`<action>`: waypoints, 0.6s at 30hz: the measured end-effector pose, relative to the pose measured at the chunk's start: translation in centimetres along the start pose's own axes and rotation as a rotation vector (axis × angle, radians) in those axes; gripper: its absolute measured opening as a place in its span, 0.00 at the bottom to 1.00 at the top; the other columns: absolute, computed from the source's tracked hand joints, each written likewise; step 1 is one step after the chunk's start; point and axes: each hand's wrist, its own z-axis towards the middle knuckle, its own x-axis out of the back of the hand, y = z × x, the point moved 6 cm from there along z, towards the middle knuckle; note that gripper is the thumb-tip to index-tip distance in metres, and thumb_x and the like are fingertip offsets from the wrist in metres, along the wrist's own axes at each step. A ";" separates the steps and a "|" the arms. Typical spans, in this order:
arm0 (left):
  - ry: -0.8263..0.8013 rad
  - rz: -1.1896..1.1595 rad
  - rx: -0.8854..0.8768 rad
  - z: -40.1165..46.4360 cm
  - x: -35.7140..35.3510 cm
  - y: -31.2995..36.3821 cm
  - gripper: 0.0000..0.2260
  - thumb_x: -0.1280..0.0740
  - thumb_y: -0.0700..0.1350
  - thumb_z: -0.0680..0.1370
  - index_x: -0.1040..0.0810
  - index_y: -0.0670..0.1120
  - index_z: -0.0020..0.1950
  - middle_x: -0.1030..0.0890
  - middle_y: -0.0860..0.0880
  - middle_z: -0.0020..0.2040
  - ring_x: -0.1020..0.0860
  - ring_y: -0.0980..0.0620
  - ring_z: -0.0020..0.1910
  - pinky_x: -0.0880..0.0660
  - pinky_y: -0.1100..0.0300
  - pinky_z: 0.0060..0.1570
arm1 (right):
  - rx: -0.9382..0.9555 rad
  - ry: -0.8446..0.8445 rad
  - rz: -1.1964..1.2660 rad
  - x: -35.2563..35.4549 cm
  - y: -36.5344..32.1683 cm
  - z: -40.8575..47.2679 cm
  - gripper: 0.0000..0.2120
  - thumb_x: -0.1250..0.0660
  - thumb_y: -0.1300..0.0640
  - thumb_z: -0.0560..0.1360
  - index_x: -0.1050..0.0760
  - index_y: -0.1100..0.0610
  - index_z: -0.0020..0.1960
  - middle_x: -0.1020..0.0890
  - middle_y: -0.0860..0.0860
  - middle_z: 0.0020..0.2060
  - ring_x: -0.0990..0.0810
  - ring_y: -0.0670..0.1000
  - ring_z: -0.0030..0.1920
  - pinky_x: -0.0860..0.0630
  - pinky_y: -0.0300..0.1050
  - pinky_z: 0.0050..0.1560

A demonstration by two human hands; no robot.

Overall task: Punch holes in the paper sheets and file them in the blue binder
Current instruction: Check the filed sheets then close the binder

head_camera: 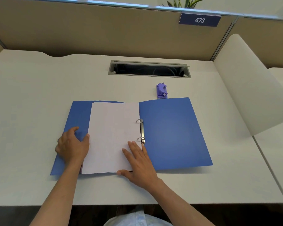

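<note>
**Filing sheets into the open blue binder**

Lying open and flat across the lower middle of the frame, the blue binder (173, 132) rests on the white desk (31, 88). At lower left, the left hand (73, 145) sits on the binder's left cover, fingers loosely curved, with the thumb touching the left edge of the paper sheets (109, 136); whether it pinches the stack or only steadies it cannot be told. The white sheets lie as a stack on the left half of the binder, their right edge against the ring mechanism (141, 131), where 2 metal rings stand at the spine. Just right of centre, the right hand (140, 162) lies palm down on the lower right corner of the stack, fingers straight and slightly spread, fingertips near the lower ring and thumb at the bottom edge of the paper. Above the binder's right cover, just beyond its top edge, sits the purple hole punch (162, 90). Farther up is a cable slot (149, 69) in the desk, and at upper right a sign (200, 20) reads 473.
</note>
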 end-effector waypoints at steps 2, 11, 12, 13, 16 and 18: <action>0.011 0.017 0.059 0.1 0.5 -0.7 0.23 0.29 0.51 0.74 0.28 0.45 0.67 0.27 0.40 0.67 0.31 0.36 0.65 0.36 0.37 0.62 | -0.011 -0.028 0.038 -0.4 0.4 -0.1 0.41 0.39 0.32 0.75 0.41 0.55 0.79 0.49 0.55 0.81 0.53 0.55 0.81 0.65 0.59 0.77; -0.047 -0.091 0.154 1.2 3.0 -0.9 0.26 0.30 0.52 0.75 0.32 0.45 0.69 0.25 0.40 0.65 0.26 0.34 0.59 0.28 0.41 0.54 | -0.095 -0.085 0.075 -1.2 1.8 0.0 0.50 0.45 0.23 0.70 0.55 0.49 0.82 0.64 0.52 0.80 0.69 0.53 0.79 0.69 0.52 0.76; -0.039 -0.078 0.143 1.3 3.5 -0.6 0.25 0.30 0.52 0.75 0.31 0.44 0.69 0.25 0.40 0.64 0.26 0.34 0.59 0.28 0.42 0.53 | -0.094 -0.086 0.083 -1.2 1.9 0.1 0.51 0.44 0.23 0.70 0.55 0.49 0.82 0.64 0.52 0.79 0.69 0.53 0.79 0.69 0.51 0.76; -0.028 -0.065 0.128 1.3 4.1 -0.3 0.24 0.30 0.51 0.75 0.31 0.44 0.68 0.24 0.39 0.63 0.25 0.33 0.58 0.28 0.42 0.52 | -0.093 -0.085 0.087 -1.1 2.0 0.1 0.51 0.44 0.23 0.69 0.54 0.50 0.82 0.64 0.52 0.79 0.69 0.53 0.79 0.69 0.51 0.76; 0.003 -0.036 0.062 1.5 5.7 1.2 0.21 0.30 0.49 0.76 0.27 0.43 0.65 0.21 0.39 0.60 0.25 0.33 0.56 0.28 0.44 0.49 | -0.091 -0.074 0.097 -0.5 2.2 0.2 0.52 0.42 0.23 0.69 0.53 0.52 0.82 0.63 0.53 0.80 0.66 0.54 0.79 0.68 0.49 0.76; 0.012 -0.062 0.016 1.6 6.8 2.2 0.18 0.30 0.48 0.76 0.24 0.43 0.63 0.20 0.40 0.59 0.25 0.33 0.55 0.28 0.45 0.49 | -0.098 -0.073 0.134 -0.3 2.3 0.1 0.52 0.40 0.24 0.69 0.53 0.51 0.81 0.65 0.50 0.80 0.66 0.51 0.80 0.65 0.47 0.77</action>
